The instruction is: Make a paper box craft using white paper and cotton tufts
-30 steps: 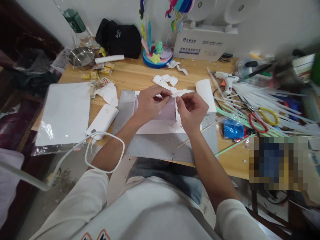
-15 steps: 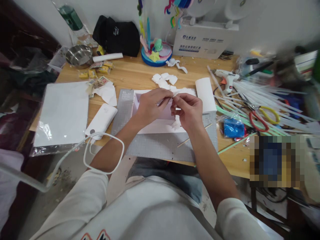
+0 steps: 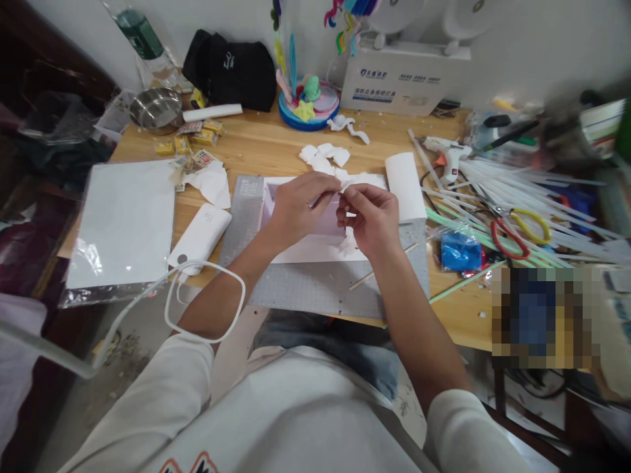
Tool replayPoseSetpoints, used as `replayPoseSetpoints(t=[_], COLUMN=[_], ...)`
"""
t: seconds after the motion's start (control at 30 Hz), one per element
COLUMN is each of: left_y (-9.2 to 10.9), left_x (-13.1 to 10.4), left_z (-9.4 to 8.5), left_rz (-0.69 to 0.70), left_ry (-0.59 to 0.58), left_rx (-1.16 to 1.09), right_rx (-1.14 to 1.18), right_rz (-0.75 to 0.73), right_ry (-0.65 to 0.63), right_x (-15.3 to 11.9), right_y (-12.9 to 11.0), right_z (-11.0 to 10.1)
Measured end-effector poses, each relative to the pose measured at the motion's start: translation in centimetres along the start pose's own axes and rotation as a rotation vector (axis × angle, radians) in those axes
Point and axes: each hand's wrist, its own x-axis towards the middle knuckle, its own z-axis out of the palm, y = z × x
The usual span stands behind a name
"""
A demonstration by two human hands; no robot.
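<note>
From my far seat, I see my left hand [image 3: 298, 207] and my right hand [image 3: 369, 213] bent close together, with the fingertips nearly meeting. On each hand, the thumb and fingers are pinched, but I cannot tell if they hold something tiny. Just below them is a pale purple, box-shaped thing with smooth, flat sides [image 3: 325, 226], partly hidden by my left hand. A flat white sheet of paper [image 3: 315, 254] shows along its near side. Under that is a hard grey mat with thin lines [image 3: 305, 282]. A thin, straight wooden stick [image 3: 359, 281] lies on the mat. Crinkly, torn white paper bits [image 3: 325, 156] sit past my hands, and a smooth, curled white paper piece [image 3: 405, 187] is near my right hand.
</note>
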Motion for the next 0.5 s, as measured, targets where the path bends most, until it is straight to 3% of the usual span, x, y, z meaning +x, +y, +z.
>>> replayPoseSetpoints(t=[0.23,0.5], left_y=[0.4,0.8], left_x=[0.0,0.1], left_z=[-0.1,0.0], left_rz=[-0.025,-0.092], left_ry=[-0.036,-0.009], left_rx=[-0.029,-0.022], right_rx=[-0.021,-0.145], right_rz=[-0.017,-0.185], right_ry=[0.003,-0.036], right_x=[0.0,0.1], right_y=[0.2,0.9], right_z=[-0.1,-0.1])
